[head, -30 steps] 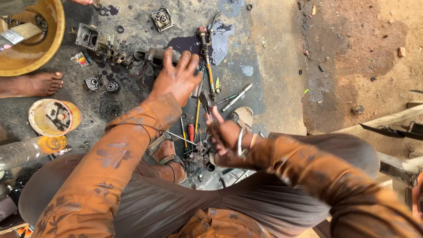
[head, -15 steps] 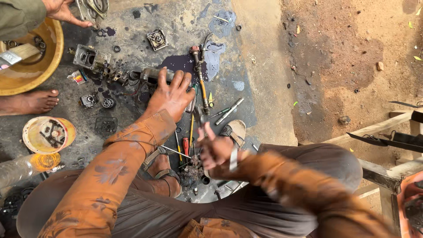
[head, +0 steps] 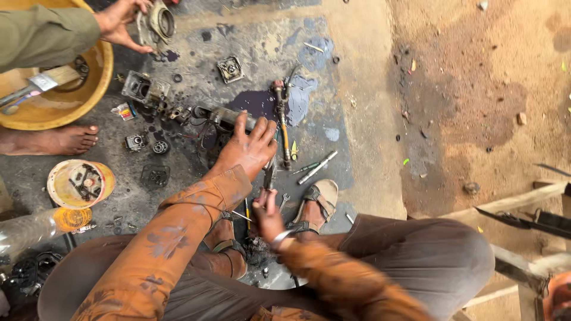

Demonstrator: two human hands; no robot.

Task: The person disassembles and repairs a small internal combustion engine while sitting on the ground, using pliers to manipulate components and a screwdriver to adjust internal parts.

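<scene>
My left hand (head: 248, 148) stretches forward, palm down, fingers spread over a greasy metal engine part (head: 223, 116) on the oil-stained floor. It touches the part but does not clearly grip it. My right hand (head: 266, 215) is closer to me, between my sandalled feet, fingers curled near a flat dark metal tool (head: 270, 172) that points away from me; whether it grips the tool is unclear. A long screwdriver-like tool (head: 282, 122) lies just right of my left hand.
Another person's hand (head: 122, 22) holds a round metal part (head: 156, 24) at top left, their bare foot (head: 50, 139) nearby. A yellow basin (head: 95, 83), a small tin lid with parts (head: 80, 183), a plastic bottle (head: 35, 229), loose spanners (head: 317, 168) and engine pieces (head: 230, 69) lie around.
My left hand stays on the engine part. My right hand has drawn back towards me and lower. The other person's hand has come into view at top left with a round part.
</scene>
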